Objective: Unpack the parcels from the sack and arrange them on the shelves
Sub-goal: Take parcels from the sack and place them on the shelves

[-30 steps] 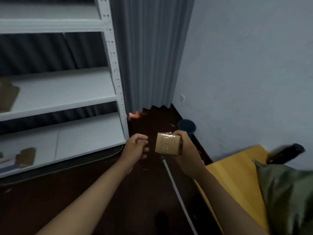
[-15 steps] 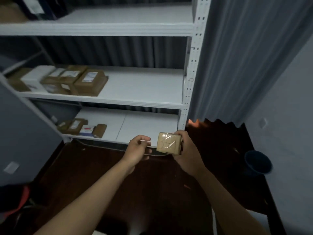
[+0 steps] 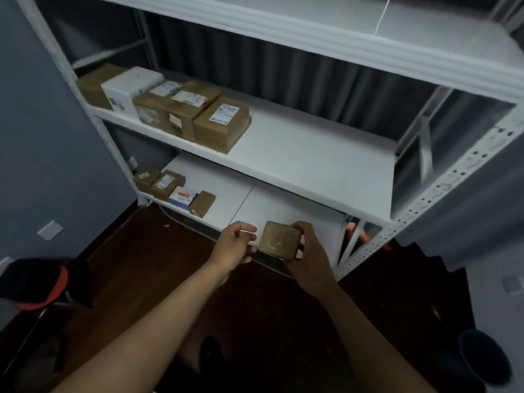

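Item 1, right hand (image 3: 309, 258): I see its fingers (image 3: 304, 228) curled over the top and far side of a small brown parcel (image 3: 280, 239), thumb below, gripping it. The parcel hangs in the air just in front of the front edge of the bottom shelf (image 3: 283, 208), tilted, one flat face toward me.

Item 2, left hand (image 3: 235, 245): fingers loosely curled, just beside the parcel's left edge. A thin pale sliver shows at the fingertips; I cannot tell what it is, nor whether the hand touches the parcel.

Item 3, bottom shelf, left end: two small brown boxes (image 3: 158, 181), a white-and-red packet (image 3: 183, 197) and a flat brown packet (image 3: 202, 203), set close together in a row.

Item 4, middle shelf (image 3: 312, 154), left end: a white box (image 3: 129, 87) and several brown labelled cartons (image 3: 221, 124), packed side by side.

Item 5, surroundings: white metal rack post (image 3: 425, 205) at right, grey curtain (image 3: 312, 78) behind, dark wooden floor (image 3: 141, 265), dark round bin (image 3: 485, 357) lower right.
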